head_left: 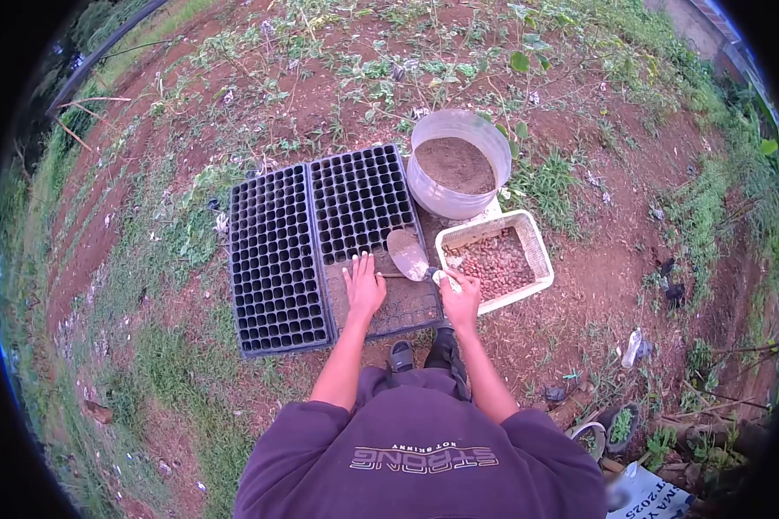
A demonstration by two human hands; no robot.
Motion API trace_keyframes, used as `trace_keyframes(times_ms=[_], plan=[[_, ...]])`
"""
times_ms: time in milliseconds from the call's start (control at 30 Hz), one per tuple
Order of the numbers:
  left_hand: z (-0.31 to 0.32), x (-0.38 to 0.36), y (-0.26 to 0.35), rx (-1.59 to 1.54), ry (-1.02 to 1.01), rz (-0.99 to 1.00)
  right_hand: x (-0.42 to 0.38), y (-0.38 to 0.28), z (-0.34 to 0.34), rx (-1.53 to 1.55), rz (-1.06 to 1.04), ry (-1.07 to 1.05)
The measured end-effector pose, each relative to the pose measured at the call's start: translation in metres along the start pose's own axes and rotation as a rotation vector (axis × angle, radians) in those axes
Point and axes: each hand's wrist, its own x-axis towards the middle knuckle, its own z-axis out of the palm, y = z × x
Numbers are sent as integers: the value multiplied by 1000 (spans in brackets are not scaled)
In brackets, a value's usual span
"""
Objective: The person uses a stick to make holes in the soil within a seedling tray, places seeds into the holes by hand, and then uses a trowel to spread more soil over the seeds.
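Two black seedling trays lie side by side on the ground. The left tray (277,259) shows empty cells, while the right tray (362,195) has empty cells in its far part and brown soil (389,303) over its near part. My left hand (364,285) rests flat on that soil with its fingers spread. In my right hand (460,298) is the handle of a trowel (407,253), its blade over the right tray's right side with some soil on it.
A whitish round tub (441,203) holding soil stands beyond the trowel. Right of my right hand is a cream basket (541,255) with small reddish pieces. Weeds grow around, and a clear bottle (632,348) lies at the right.
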Motion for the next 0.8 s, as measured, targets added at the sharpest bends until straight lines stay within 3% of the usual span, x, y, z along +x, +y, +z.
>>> trace_keyframes(times_ms=[400, 633, 733, 800], plan=[[-2, 1, 0, 38, -23, -43, 5, -8, 3, -5, 109, -35], [-7, 2, 1, -30, -13, -74, 20, -5, 17, -32, 4, 25], [-7, 1, 2, -29, -4, -71, 21, -2, 19, 0, 64, 45], [-7, 2, 2, -21, -4, -69, 20, 1, 17, 184, 160, -30]])
